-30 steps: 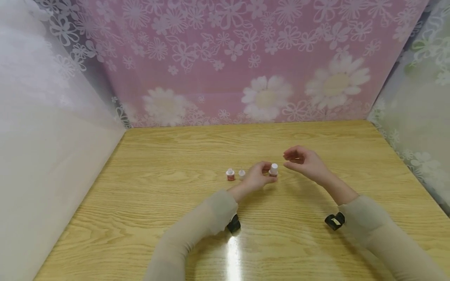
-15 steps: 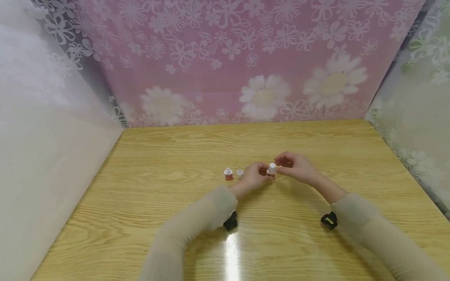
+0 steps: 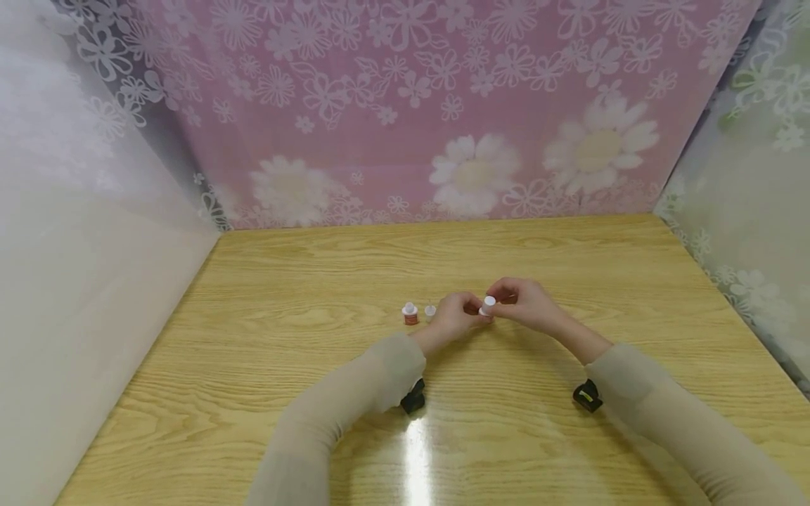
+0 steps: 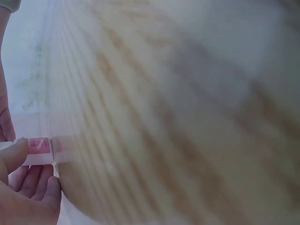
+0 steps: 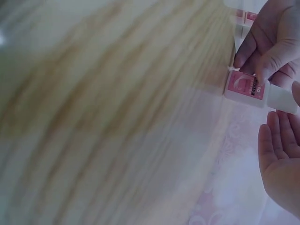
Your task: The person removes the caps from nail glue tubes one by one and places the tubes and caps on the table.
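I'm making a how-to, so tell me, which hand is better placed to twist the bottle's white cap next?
Probably the right hand: its fingertips are at the white cap, while the left hand grips the bottle below and could steady it.

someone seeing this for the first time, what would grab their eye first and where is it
Probably the pink flowered sheet, which fills the view behind the wooden table. Next, the two hands meeting right of the table's centre: the left hand grips a small bottle, and the right hand is at its white cap. Just left of them stands a second bottle with a red label.
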### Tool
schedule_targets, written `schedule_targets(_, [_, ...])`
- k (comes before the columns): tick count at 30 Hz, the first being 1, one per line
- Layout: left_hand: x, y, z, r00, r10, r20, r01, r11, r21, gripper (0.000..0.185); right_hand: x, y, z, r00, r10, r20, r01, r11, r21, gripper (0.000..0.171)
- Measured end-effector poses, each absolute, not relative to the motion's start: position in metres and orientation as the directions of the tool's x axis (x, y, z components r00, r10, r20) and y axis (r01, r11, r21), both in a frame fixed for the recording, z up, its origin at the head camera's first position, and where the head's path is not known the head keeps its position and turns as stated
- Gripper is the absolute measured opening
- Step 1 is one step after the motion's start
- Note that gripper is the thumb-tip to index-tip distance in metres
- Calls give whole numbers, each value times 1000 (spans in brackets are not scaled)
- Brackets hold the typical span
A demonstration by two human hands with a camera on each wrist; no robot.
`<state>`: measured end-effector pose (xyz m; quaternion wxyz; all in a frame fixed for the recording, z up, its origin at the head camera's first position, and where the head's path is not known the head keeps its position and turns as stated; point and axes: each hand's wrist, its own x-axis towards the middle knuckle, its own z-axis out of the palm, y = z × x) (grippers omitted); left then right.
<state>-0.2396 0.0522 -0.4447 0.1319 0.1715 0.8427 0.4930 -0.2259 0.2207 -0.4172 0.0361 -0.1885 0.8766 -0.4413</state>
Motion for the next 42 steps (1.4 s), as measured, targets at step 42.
schedule_targets(42, [-242,50,-442,-845,531,-60,206,428,880,18,-229,221,-417,-818,-542,193,-486,471,-736,16])
